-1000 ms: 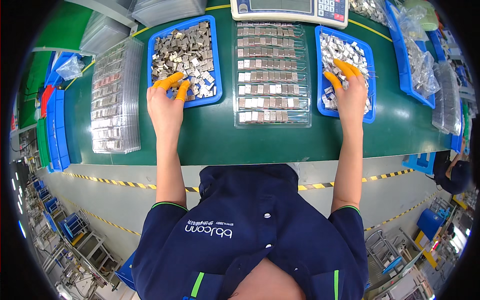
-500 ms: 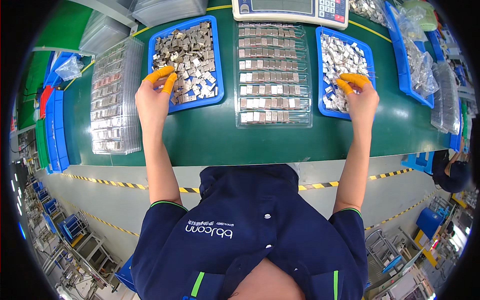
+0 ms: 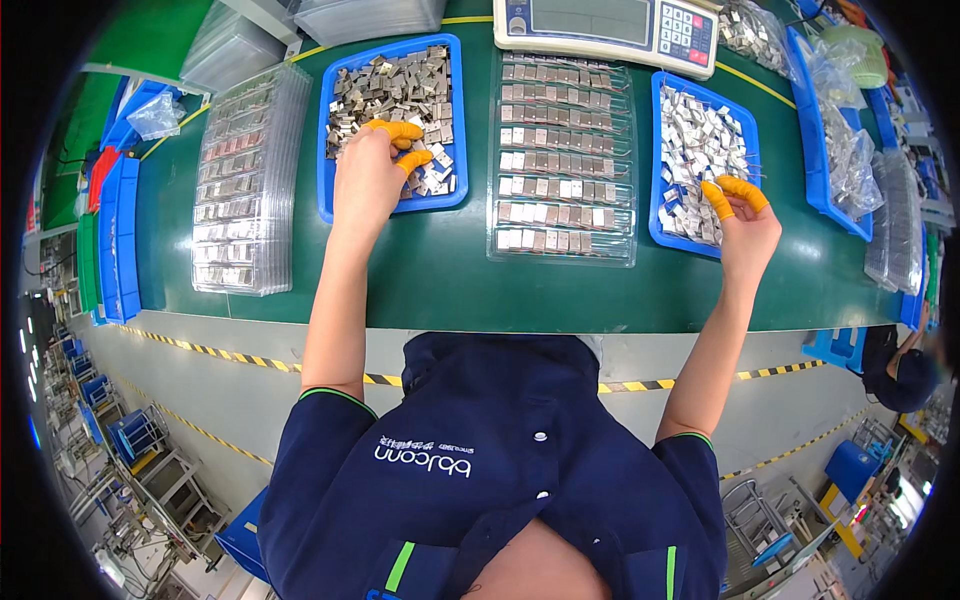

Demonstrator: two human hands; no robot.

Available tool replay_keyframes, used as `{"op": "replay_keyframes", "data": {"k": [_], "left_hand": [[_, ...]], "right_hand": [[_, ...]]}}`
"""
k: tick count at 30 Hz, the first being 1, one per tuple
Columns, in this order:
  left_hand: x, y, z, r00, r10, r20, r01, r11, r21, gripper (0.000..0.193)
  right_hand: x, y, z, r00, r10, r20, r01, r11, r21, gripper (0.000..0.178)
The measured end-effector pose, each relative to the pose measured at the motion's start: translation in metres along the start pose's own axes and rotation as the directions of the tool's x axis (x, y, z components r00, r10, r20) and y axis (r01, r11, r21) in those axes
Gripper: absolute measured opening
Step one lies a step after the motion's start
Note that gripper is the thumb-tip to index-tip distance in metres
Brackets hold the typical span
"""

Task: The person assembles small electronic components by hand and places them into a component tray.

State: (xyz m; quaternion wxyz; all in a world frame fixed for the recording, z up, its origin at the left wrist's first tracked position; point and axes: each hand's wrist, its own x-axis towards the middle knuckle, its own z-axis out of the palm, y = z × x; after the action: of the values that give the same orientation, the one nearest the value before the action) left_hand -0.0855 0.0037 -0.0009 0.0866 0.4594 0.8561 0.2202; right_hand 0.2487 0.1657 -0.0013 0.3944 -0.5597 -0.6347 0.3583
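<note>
My left hand (image 3: pixel 370 185), in orange-yellow finger cots, is over a blue tray (image 3: pixel 325 165) heaped with small rectangular silver metal pieces (image 3: pixel 390 88). Its thumb and forefinger are apart above the pieces, with nothing visible between them. At the other blue tray (image 3: pixel 655 205), my right hand (image 3: pixel 748 235) reaches over the near right part. Its cotted thumb and finger come together at the tips among small whitish metal pieces (image 3: pixel 705 130), some with thin wires; whatever they pinch is too small to make out. Between the trays lies a clear plastic blister tray (image 3: pixel 565 257) with several rows of such pieces.
A digital scale (image 3: pixel 600 20) stands behind the blister tray. Stacked, filled blister trays (image 3: pixel 245 190) lie left of the left tray. Blue bins (image 3: pixel 845 210) with plastic bags line the right, and another blue bin (image 3: pixel 120 240) stands at the left edge. The green table (image 3: pixel 420 285) ends before my body.
My left hand has moved right across its tray, and its thumb and forefinger have spread. My right hand keeps about the same place over its tray. The whole view has shifted slightly.
</note>
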Motion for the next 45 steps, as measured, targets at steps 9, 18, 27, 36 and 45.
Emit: {"op": "replay_keyframes", "data": {"k": [9,18,27,36,45], "left_hand": [[-0.003,0.002,0.002,0.985,0.165,-0.047,-0.158,0.980,0.124,0.023],[-0.005,0.002,0.011,0.998,-0.018,-0.059,0.008,0.986,-0.166,0.022],[-0.025,0.031,0.005,0.965,0.064,0.254,0.198,0.457,-0.867,0.039],[-0.039,0.050,0.024,0.936,0.070,0.345,0.322,0.226,-0.919,0.025],[-0.048,0.066,0.030,0.905,0.030,0.425,0.364,0.467,-0.806,0.024]], "right_hand": [[-0.001,0.013,-0.003,0.998,-0.039,-0.056,0.058,0.907,0.417,0.027],[-0.008,0.009,0.007,0.992,0.072,-0.100,-0.028,0.921,0.389,0.026],[-0.013,0.009,0.012,0.989,0.112,-0.101,-0.068,0.930,0.362,0.027],[-0.018,0.010,0.011,0.989,0.050,-0.142,-0.021,0.980,0.200,0.020],[-0.070,-0.066,0.025,0.945,-0.063,0.321,-0.116,0.852,0.510,0.020]]}}
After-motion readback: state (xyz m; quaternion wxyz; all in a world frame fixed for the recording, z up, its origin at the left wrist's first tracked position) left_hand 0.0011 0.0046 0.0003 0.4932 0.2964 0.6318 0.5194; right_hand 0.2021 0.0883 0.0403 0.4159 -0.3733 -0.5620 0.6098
